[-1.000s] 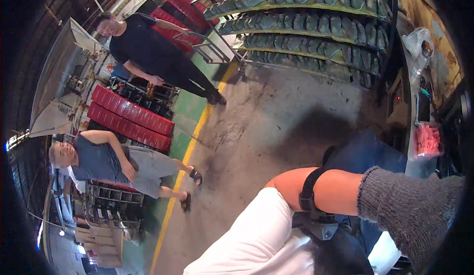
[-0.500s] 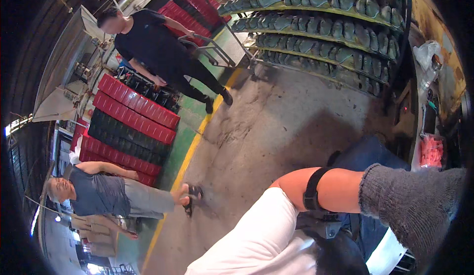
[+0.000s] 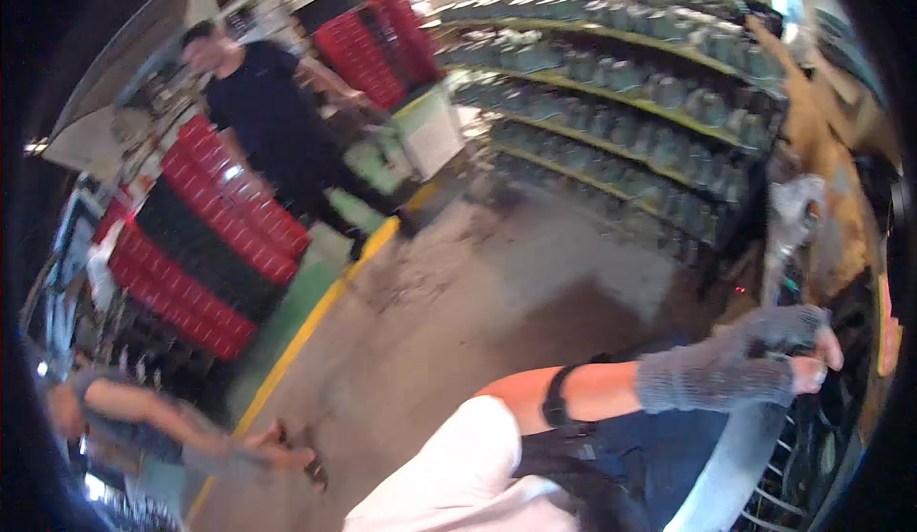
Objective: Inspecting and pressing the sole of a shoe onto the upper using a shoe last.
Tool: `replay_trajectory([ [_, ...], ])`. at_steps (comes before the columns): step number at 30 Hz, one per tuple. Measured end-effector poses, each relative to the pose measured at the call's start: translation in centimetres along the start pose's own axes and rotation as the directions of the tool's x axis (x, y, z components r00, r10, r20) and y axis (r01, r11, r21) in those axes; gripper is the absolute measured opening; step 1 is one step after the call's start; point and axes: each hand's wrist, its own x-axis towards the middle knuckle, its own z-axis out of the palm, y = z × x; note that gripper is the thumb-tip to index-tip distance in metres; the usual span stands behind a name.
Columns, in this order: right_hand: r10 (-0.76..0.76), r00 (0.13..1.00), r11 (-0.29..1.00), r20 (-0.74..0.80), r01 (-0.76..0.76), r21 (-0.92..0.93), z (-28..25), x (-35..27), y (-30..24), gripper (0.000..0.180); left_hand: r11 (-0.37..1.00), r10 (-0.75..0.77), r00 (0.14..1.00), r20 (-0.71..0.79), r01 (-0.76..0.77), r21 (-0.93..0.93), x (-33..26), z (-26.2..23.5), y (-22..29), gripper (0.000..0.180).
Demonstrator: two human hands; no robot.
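My left hand reaches to the right in a grey knitted glove with bare fingertips. Its fingers are curled in toward each other, and whatever they may hold is too blurred to make out. A black strap circles my forearm, above which sits a white sleeve. Just below the hand runs a long pale grey-white shape, whose kind I cannot tell. Thin curved pale bars lie beside it at the dark right edge. My right hand does not show.
Shelves of grey-green shoe-shaped pieces stand at the far side. Stacked red crates line the left beyond a yellow floor line. One person in dark clothes stands there; another is at lower left. Clear plastic wrapping hangs at right.
The whole view has turned and blurred. My left hand has come in from the right rim, and its bare fingertips now show. The lower-left person appears lower and farther left.
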Motion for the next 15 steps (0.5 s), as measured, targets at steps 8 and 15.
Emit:
replay_trajectory([
  [8,-0.271,0.961,0.927,-0.058,0.277,0.252,14.2,5.5,-6.6,0.08,0.927,-0.173,0.985,0.016,0.157,0.341,-1.6,-2.2,0.1,0.037],
  [15,-0.272,0.961,0.919,-0.055,0.276,0.283,19.9,4.1,-4.1,0.072,0.839,-0.248,0.959,-0.139,0.285,0.464,-3.9,-5.6,-7.2,0.03],
])
